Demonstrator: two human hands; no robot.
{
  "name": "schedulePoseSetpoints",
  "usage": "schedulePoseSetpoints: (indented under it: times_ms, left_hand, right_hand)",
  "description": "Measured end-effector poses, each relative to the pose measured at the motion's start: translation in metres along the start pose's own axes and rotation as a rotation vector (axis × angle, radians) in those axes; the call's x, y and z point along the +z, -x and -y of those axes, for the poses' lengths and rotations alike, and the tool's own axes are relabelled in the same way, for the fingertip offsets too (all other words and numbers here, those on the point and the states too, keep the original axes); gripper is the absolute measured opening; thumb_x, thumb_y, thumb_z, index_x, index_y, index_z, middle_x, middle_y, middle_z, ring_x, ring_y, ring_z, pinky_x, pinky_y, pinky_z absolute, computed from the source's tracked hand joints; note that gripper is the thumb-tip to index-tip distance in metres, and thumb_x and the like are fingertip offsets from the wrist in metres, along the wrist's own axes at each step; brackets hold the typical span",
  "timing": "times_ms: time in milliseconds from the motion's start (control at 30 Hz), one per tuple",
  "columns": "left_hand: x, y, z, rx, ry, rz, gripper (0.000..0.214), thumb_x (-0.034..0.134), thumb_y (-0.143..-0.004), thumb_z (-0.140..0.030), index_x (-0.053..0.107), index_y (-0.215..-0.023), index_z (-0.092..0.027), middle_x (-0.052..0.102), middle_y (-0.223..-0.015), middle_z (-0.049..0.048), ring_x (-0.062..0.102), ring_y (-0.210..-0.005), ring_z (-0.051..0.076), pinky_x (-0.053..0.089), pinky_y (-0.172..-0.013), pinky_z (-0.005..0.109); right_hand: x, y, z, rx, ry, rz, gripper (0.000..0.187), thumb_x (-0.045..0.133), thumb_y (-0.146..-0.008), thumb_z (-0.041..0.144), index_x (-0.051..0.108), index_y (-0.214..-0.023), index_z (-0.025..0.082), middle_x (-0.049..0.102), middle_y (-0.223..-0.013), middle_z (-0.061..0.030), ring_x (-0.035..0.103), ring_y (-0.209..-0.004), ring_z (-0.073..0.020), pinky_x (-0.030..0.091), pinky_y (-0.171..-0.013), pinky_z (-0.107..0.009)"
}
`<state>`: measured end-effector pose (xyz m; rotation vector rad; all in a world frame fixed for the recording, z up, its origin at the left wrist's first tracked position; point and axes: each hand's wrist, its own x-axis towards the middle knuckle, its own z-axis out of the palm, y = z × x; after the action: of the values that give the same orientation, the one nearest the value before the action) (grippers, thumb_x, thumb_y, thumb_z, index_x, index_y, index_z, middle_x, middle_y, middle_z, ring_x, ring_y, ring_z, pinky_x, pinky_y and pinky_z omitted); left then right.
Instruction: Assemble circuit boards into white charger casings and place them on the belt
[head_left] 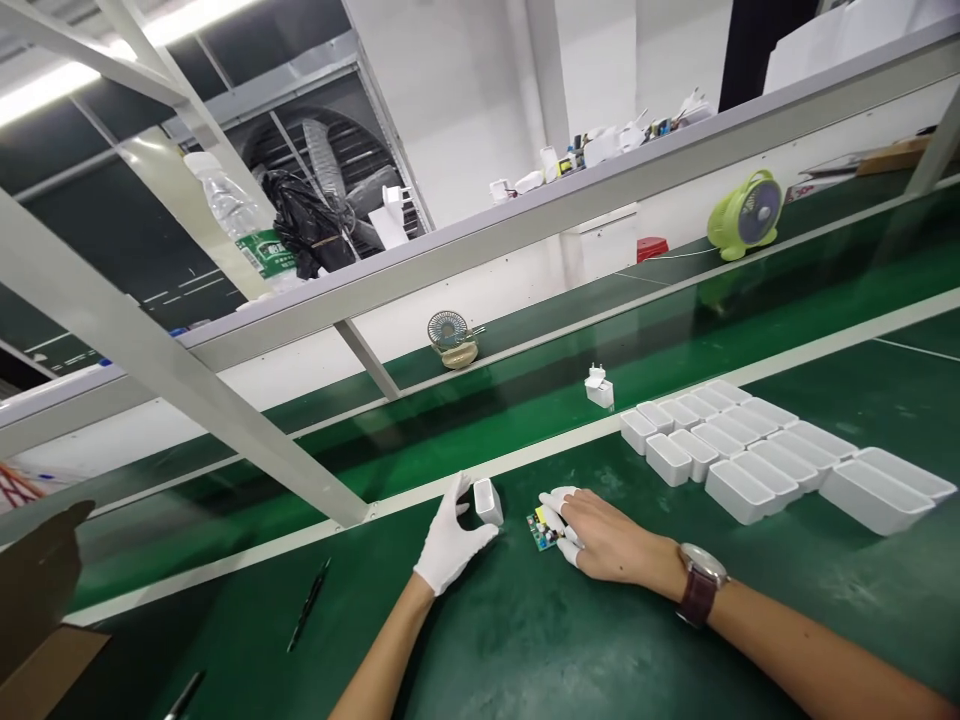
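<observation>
My left hand [452, 540], in a white glove, is closed around a small white plastic charger shell [488, 500] standing on the green mat. My right hand [600, 538], bare with white finger cots and a wristwatch, rests fingers-down on a small green circuit board [541, 528] just right of the shell, pinching it. Both hands sit near the mat's far edge, close together.
Rows of several empty white shells [750, 440] lie to the right. A finished white charger [599, 388] rides the conveyor belt [525, 400] beyond. Two pens [309, 603] lie at left near a cardboard box [37, 620]. Small fans [452, 340] and a water bottle [238, 222] stand behind.
</observation>
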<state>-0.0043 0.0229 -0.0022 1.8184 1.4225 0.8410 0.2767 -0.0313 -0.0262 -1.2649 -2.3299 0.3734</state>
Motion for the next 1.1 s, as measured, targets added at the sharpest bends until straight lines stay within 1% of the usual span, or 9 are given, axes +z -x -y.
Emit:
schedulePoseSetpoints:
  times_ms: [67,200,400,500,600,767,933,1000,1100]
  left_hand:
    - [0.012,-0.008,-0.005,0.022,0.043,0.005,0.099,0.077,-0.07,-0.026,0.026,-0.156,-0.022,0.043,-0.155,0.0133,0.047,-0.139,0.029,0.039,-0.116,0.044]
    - [0.025,-0.012,-0.005,-0.016,0.088,-0.05,0.094,0.075,-0.075,-0.031,0.027,-0.155,-0.021,0.052,-0.148,0.0113,0.05,-0.137,0.027,0.037,-0.118,0.042]
    - [0.028,0.016,-0.003,-0.1,0.047,-0.146,0.097,0.077,-0.076,-0.039,0.025,-0.155,-0.022,0.052,-0.147,0.0145,0.054,-0.132,0.028,0.046,-0.107,0.043]
    - [0.025,0.024,-0.008,-0.096,0.005,-0.141,0.1,0.079,-0.072,-0.039,0.025,-0.155,-0.022,0.052,-0.145,0.0156,0.06,-0.121,0.028,0.053,-0.092,0.039]
    - [0.024,0.018,-0.013,-0.11,0.011,-0.087,0.101,0.079,-0.071,-0.039,0.025,-0.155,-0.022,0.056,-0.139,0.0136,0.065,-0.111,0.025,0.054,-0.086,0.036]
    - [0.023,0.006,-0.017,-0.124,-0.059,0.082,0.097,0.08,-0.069,-0.041,0.033,-0.152,-0.022,0.067,-0.117,0.006,0.068,-0.105,0.025,0.052,-0.097,0.041]
    - [0.023,0.003,-0.025,-0.072,-0.166,0.271,0.097,0.081,-0.07,-0.042,0.033,-0.152,-0.025,0.061,-0.129,0.0082,0.063,-0.118,0.029,0.047,-0.106,0.046]
    - [0.026,0.001,-0.03,0.008,-0.211,0.272,0.086,0.08,-0.072,-0.042,0.041,-0.147,-0.026,0.056,-0.136,0.009,0.059,-0.123,0.03,0.046,-0.108,0.047]
    - [0.033,-0.001,-0.034,0.14,-0.232,0.263,0.056,0.075,-0.078,-0.041,0.057,-0.129,-0.027,0.056,-0.132,0.0083,0.059,-0.121,0.029,0.047,-0.106,0.046]
  right_hand:
    - [-0.002,0.0,0.002,-0.007,0.025,-0.009,0.018,0.053,-0.088,0.019,0.065,-0.102,0.013,0.066,-0.106,-0.0159,0.06,-0.104,-0.0309,0.045,-0.096,-0.045]
    - [-0.002,0.001,0.003,-0.025,0.071,-0.022,0.013,0.053,-0.089,0.02,0.064,-0.093,0.013,0.066,-0.098,-0.0155,0.06,-0.098,-0.0312,0.045,-0.093,-0.046]
    - [-0.003,0.001,0.0,-0.021,0.102,-0.025,0.012,0.057,-0.089,0.023,0.063,-0.09,0.013,0.065,-0.091,-0.014,0.06,-0.091,-0.0295,0.045,-0.087,-0.043]
    - [-0.007,0.001,0.001,-0.032,0.121,-0.006,0.013,0.057,-0.088,0.022,0.064,-0.093,0.012,0.065,-0.093,-0.0153,0.059,-0.093,-0.0296,0.044,-0.089,-0.043]
    - [-0.012,-0.001,0.001,-0.052,0.151,0.021,0.018,0.058,-0.087,0.022,0.064,-0.098,0.01,0.065,-0.097,-0.0167,0.058,-0.096,-0.0304,0.043,-0.092,-0.043]
    - [-0.017,-0.003,-0.001,-0.072,0.182,0.048,0.02,0.059,-0.084,0.023,0.064,-0.099,0.01,0.065,-0.097,-0.0164,0.058,-0.096,-0.0308,0.044,-0.091,-0.044]
    - [-0.018,-0.003,-0.004,-0.076,0.142,0.015,0.032,0.056,-0.09,0.026,0.06,-0.116,0.008,0.062,-0.116,-0.0199,0.057,-0.109,-0.0312,0.044,-0.096,-0.044]
    - [-0.017,-0.004,-0.005,-0.07,0.117,0.009,0.032,0.056,-0.09,0.025,0.06,-0.116,0.008,0.061,-0.118,-0.0192,0.057,-0.109,-0.0303,0.044,-0.095,-0.042]
    - [-0.015,-0.006,-0.007,-0.049,0.079,0.017,0.022,0.06,-0.087,0.024,0.064,-0.103,0.011,0.064,-0.101,-0.0153,0.059,-0.099,-0.0292,0.046,-0.091,-0.042]
